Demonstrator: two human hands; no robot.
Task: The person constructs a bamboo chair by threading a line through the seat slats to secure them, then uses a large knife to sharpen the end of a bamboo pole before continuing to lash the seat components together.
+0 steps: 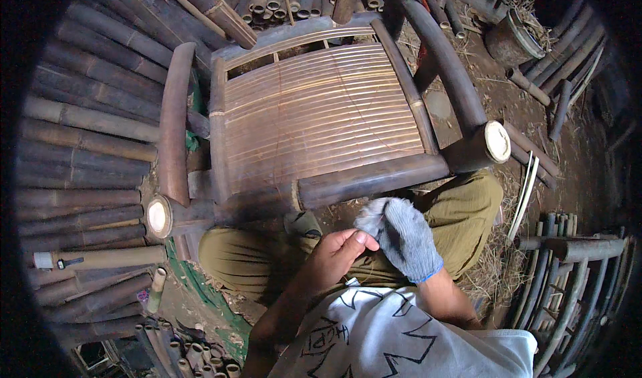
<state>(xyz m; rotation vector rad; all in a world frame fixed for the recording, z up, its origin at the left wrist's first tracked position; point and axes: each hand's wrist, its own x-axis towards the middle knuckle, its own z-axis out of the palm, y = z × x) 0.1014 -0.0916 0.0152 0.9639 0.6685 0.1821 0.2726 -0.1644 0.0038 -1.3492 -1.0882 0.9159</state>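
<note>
My bare left hand (340, 252) is closed, thumb pressed against the forefinger, and meets the fingertips of my right hand. A grey knitted work glove with a blue cuff covers my right hand (404, 239), whose fingers curl inward. Whatever lies between the two hands is too small or hidden to make out. Both hands are above my lap, just in front of a dark bamboo chair (374, 177). Its seat of thin bamboo slats (321, 110) faces up, with reddish thread running across it. Thick bamboo armrests (175, 124) flank the seat.
Bamboo poles (93, 120) lie side by side at the left. Cut tubes (287, 0) are stacked at the back. A bucket (513, 40) stands at the far right, and a bamboo frame (568, 247) at the near right. Green cloth (214, 304) and straw litter the ground.
</note>
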